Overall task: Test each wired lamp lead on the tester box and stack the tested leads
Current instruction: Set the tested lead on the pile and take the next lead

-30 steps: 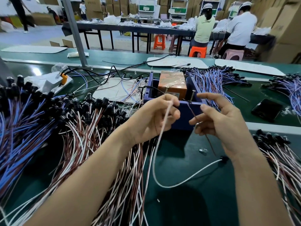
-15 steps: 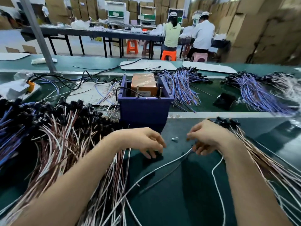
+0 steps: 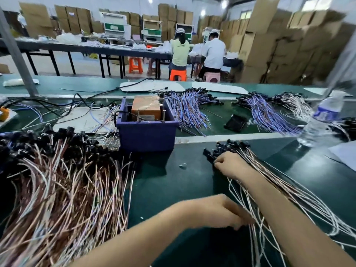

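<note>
The purple tester box (image 3: 147,133) with an orange block (image 3: 146,109) inside stands at the table's middle. A big pile of brown-and-white lamp leads (image 3: 63,180) with black heads lies to its left. A smaller stack of leads (image 3: 292,187) fans out to its right. My right hand (image 3: 231,164) is curled over a lead's black head at the stack's near-left end. My left hand (image 3: 225,214) reaches across and pinches the white wire tails lower in the same stack.
A water bottle (image 3: 323,120) stands at the right and a black phone (image 3: 235,123) lies behind the stack. Blue-purple wire bundles (image 3: 190,108) spread behind the box. A small clear part (image 3: 182,166) lies on the green mat. Two people sit at a far table.
Both hands left the tester box, dropped to the mat and moved right with the lead. They now rest on the right-hand stack; the view has turned right.
</note>
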The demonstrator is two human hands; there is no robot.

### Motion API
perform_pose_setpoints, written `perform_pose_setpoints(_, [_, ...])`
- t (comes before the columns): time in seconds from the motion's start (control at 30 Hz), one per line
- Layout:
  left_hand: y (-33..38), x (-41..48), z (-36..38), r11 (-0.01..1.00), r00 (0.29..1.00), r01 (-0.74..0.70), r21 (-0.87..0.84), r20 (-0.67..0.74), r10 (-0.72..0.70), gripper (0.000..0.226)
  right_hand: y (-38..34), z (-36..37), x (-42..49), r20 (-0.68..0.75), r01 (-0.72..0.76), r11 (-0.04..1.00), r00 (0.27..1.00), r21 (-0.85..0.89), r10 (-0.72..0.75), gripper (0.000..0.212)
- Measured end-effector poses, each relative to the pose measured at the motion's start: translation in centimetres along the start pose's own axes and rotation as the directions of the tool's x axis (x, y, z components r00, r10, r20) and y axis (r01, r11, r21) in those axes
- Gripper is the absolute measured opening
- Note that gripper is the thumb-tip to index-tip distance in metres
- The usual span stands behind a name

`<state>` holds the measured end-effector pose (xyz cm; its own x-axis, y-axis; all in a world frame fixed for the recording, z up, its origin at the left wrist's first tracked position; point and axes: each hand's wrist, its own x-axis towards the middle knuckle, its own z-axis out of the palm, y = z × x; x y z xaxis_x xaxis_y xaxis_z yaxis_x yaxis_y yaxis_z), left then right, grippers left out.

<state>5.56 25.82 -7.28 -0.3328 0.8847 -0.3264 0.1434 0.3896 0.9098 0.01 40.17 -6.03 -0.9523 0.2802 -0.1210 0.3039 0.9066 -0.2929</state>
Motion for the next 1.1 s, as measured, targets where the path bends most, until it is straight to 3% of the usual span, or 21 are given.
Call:
perform_pose_setpoints(0.13, [1.1, -0.8, 0.9, 0.989, 1.0, -0.023, 0.148, -0.014, 0.025, 0.059, -0.2, 0.0, -0.6, 0.004, 0.051, 0.996, 0.999, -0.079, -0.051, 0.029])
perform_pose_setpoints(0.23, [-0.3, -3.8, -3.2, 0.878, 0.967, 0.054, 0.476, -0.243, 0.072, 0.04, -0.9, -0.6, -1.6, -0.107, 0.075, 0.991, 0.99, -0.114, -0.087, 0.03])
perform_pose_setpoints(0.3, [-1.9, -6.5, -7.0, 0.756, 0.883, 0.241, 0.609, -0.461, 0.09, 0.033, -2.4, -1.0, -2.5, -0.16, 0.133, 0.987, 0.976, -0.087, -0.145, 0.032])
perform_pose_setpoints(0.4, [-5.2, -9.4, -11.1, 0.639, 0.701, 0.526, 0.562, -0.711, 0.048, 0.028, -6.7, -0.7, -3.7, -0.068, 0.293, 0.956, 0.954, 0.01, -0.291, 0.032])
perform_pose_setpoints(0.53, [-7.8, -10.0, -11.0, 0.612, 0.557, 0.663, 0.432, -0.83, -0.017, 0.03, -12.5, 2.2, -4.0, 0.104, 0.384, 0.906, 0.908, 0.178, -0.406, 0.026])
perform_pose_setpoints(0.67, [-7.9, -9.1, -10.1, 0.645, 0.479, 0.651, 0.401, -0.876, 0.061, 0.031, -15.6, 4.6, -2.8, 0.16, 0.27, 0.904, 0.928, 0.332, -0.336, 0.039])
perform_pose_setpoints(0.83, [-7.2, -8.8, -10.9, 0.765, 0.369, 0.609, 0.213, -0.929, -0.036, 0.029, -16.8, 5.7, -1.3, 0.16, 0.167, 0.846, 0.946, 0.506, -0.283, 0.049])
perform_pose_setpoints(0.97, [-6.5, -9.1, -10.9, 0.916, 0.33, 0.375, 0.146, -0.944, 0.015, 0.035, -16.0, 4.5, -0.5, 0.252, 0.044, 0.729, 0.923, 0.683, -0.292, 0.024])
perform_pose_setpoints(1.03, [-5.8, -9.4, -10.5, 0.96, 0.321, 0.245, 0.137, -0.946, 0.053, 0.034, -15.1, 3.2, -0.3, 0.233, 0.023, 0.606, 0.911, 0.795, -0.341, 0.011])
perform_pose_setpoints(1.1, [-4.9, -9.5, -10.0, 0.987, 0.328, 0.144, 0.072, -0.944, 0.021, 0.029, -14.1, 1.7, 0.0, 0.169, 0.017, 0.483, 0.926, 0.875, -0.338, 0.017])
